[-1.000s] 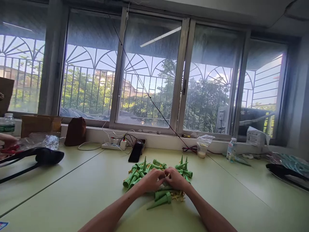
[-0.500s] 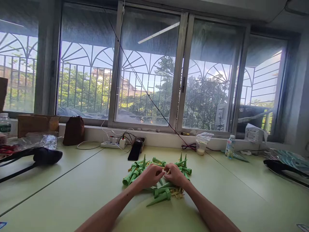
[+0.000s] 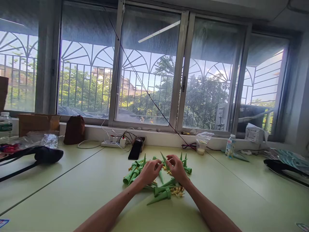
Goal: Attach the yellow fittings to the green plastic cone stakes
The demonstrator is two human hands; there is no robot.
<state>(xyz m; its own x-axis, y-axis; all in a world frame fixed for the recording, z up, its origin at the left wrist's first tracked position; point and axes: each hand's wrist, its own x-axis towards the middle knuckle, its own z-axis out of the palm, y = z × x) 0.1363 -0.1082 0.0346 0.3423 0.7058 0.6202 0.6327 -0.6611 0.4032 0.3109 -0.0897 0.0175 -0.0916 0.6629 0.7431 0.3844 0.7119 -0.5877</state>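
Observation:
Both hands are over a ring of green plastic watering spikes (image 3: 162,195) and small pale yellow valve pieces (image 3: 178,190) on the table. My right hand (image 3: 177,169) is closed on a green cone-shaped spike (image 3: 163,157), its tip pointing up and to the left. My left hand (image 3: 150,170) faces it with the fingers curled into a pinch; what lies between them is too small to make out. More green spikes (image 3: 132,174) lie left of my left hand, and others (image 3: 187,169) lie beyond my right hand.
A black phone (image 3: 135,149) and a power strip (image 3: 112,144) with cables are at the back. A plastic cup (image 3: 201,147) and a bottle (image 3: 230,146) stand to the right. Black straps lie at the left (image 3: 45,154) and right (image 3: 287,169). Windows rise behind.
My hands have come slightly apart, the right one rising. A green spike now shows upright at the right hand's fingers. More yellow pieces are uncovered below.

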